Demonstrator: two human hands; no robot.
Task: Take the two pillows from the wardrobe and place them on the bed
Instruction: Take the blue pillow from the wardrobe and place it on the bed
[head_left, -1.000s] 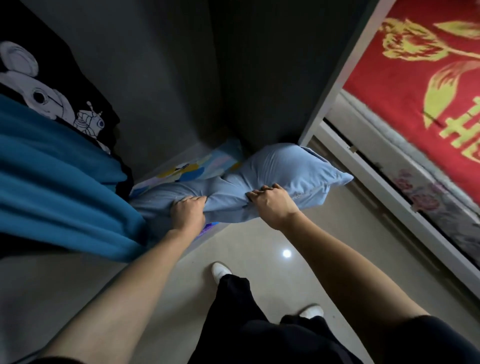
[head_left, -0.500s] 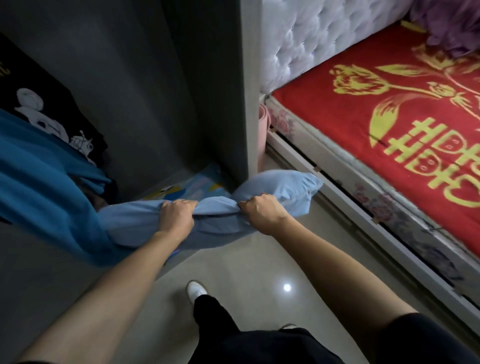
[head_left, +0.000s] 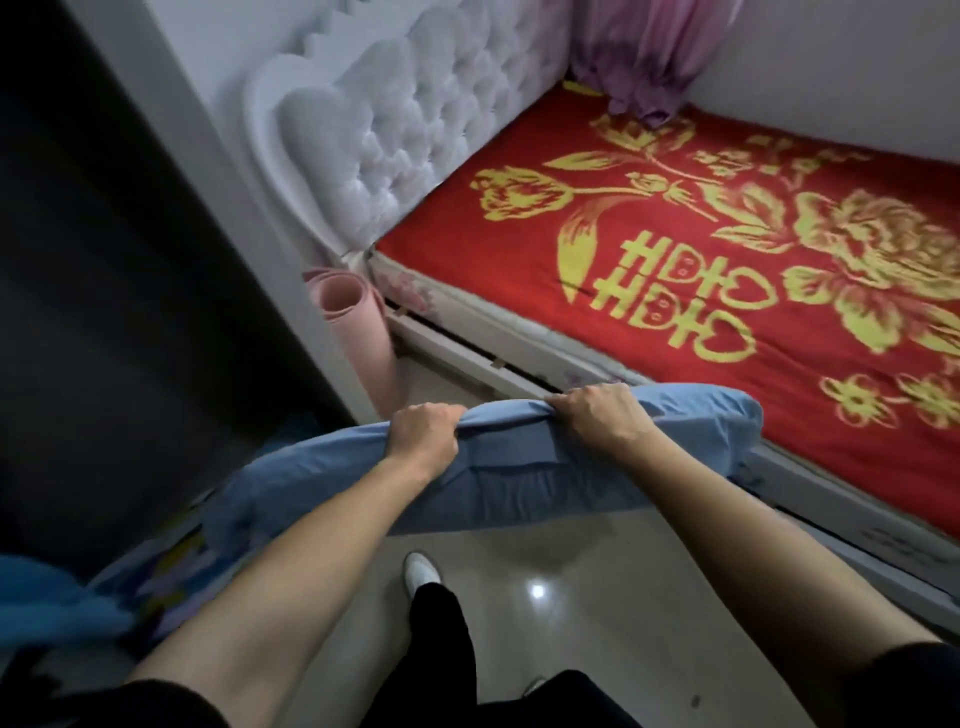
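Note:
A light blue pillow hangs in the air above the floor, held along its top edge by both hands. My left hand grips it left of its middle, and my right hand grips it right of the middle. The pillow's right end reaches the near edge of the bed, which is covered by a red blanket with yellow flowers. The dark wardrobe stands open at the left. A second pillow with a colourful print lies on the wardrobe's bottom, partly hidden by my left arm.
A white tufted headboard rises behind the bed. A rolled pink mat leans between wardrobe and bed. Purple curtain fabric hangs at the bed's far corner. Blue cloth hangs at lower left. My feet stand on glossy tile floor.
Both hands have pulled the blue pillow out of the wardrobe and swung it right toward the bed. My view has turned from the wardrobe interior to the bed.

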